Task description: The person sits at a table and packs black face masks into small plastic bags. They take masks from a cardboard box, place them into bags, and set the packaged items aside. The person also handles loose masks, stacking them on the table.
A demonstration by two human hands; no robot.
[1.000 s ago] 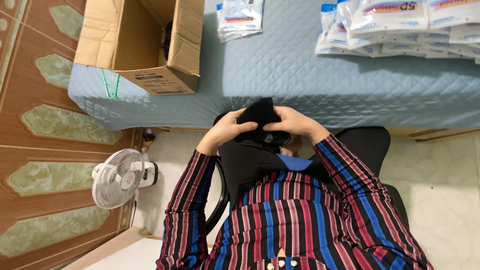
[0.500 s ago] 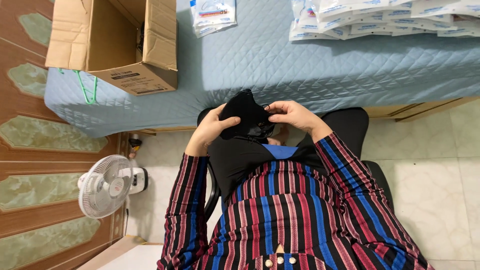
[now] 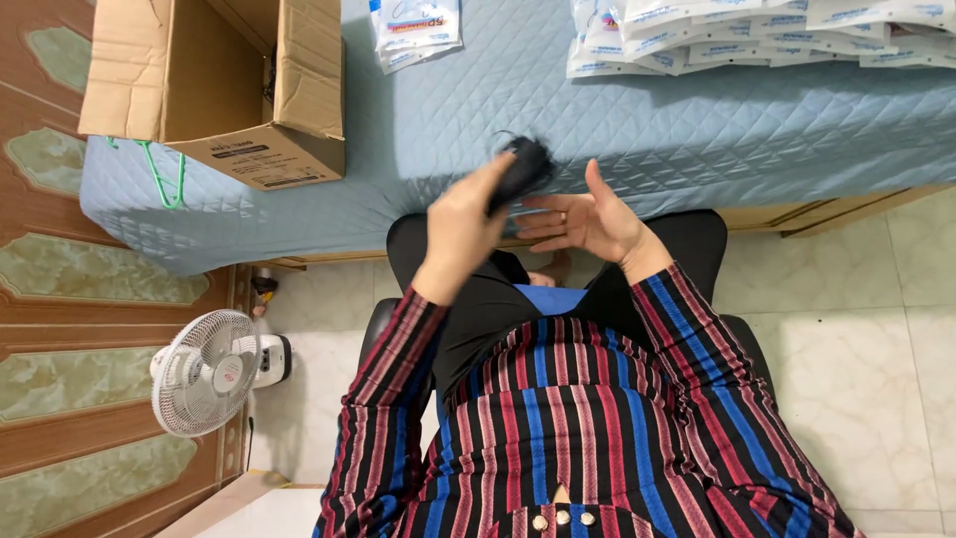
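One small black item point(image 3: 522, 171), soft-looking, kind unclear: clamped in your left hand point(image 3: 466, 231), fingers closed round it, raised over the near edge of the blue quilted bed point(image 3: 478, 110). Your right hand point(image 3: 590, 221): just beside the item, palm open, fingers spread apart, a ring on one. Beyond your fingers: white flat packets point(image 3: 757, 35) stacked on the quilt, a smaller pile point(image 3: 413, 28) nearby. Far left of them: open cardboard box point(image 3: 214, 90). Below, on the floor: white fan point(image 3: 209, 371).
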